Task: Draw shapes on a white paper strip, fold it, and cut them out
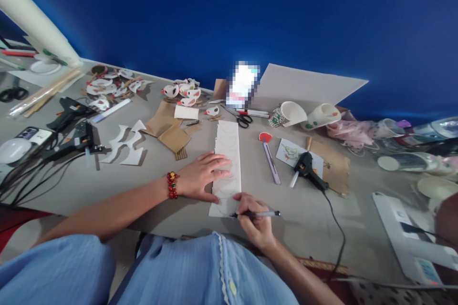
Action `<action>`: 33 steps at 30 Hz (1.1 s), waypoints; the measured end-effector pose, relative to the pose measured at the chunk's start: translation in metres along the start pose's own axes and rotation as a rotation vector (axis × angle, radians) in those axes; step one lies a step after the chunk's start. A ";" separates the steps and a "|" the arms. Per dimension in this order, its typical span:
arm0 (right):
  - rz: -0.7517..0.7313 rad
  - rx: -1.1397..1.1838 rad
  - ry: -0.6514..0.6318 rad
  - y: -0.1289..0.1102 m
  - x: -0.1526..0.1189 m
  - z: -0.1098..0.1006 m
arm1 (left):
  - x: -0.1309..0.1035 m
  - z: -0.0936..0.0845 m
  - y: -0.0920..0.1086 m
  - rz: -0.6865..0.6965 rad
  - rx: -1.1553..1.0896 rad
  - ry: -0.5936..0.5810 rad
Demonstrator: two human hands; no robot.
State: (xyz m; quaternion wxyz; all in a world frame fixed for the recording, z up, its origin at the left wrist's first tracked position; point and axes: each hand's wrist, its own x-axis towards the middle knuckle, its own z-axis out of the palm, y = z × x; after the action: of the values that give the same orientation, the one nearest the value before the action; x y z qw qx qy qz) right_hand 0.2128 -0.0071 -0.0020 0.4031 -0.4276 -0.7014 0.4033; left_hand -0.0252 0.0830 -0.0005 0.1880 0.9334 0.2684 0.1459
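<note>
A long white paper strip (228, 145) with faint curved pencil-like lines lies upright before me on the grey table. My left hand (203, 176) rests flat on its left side, fingers stretched out and holding nothing. In my right hand (255, 223) is a pen (266, 213), its tip at the lower end of the strip. The curve of a drawn outline shows near that tip. To the right of the strip lies a purple utility knife (271, 162), beside a red paper piece (265, 137).
Black glue guns (308, 169) lie on both sides, with cords trailing. White paper cutouts (125, 145), brown cardboard (171, 128) and small paper birds (186, 91) sit on the left. Scissors (244, 119), markers (253, 113), a blurred lit screen (242, 83) and paper cups (286, 114) stand behind.
</note>
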 end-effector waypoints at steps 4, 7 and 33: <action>0.001 0.003 0.018 0.000 0.000 0.001 | 0.000 -0.001 0.001 -0.005 0.004 -0.007; 0.000 0.002 0.033 0.000 0.000 0.000 | 0.000 0.000 0.000 -0.002 -0.008 0.003; 0.069 0.076 0.107 0.009 -0.007 0.000 | -0.001 -0.002 -0.004 0.013 -0.004 -0.005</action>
State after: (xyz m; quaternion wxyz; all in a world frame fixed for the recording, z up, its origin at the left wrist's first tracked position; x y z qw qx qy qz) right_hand 0.2172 -0.0106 -0.0115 0.4419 -0.4567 -0.6479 0.4199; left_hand -0.0279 0.0862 -0.0008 0.1897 0.9351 0.2615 0.1453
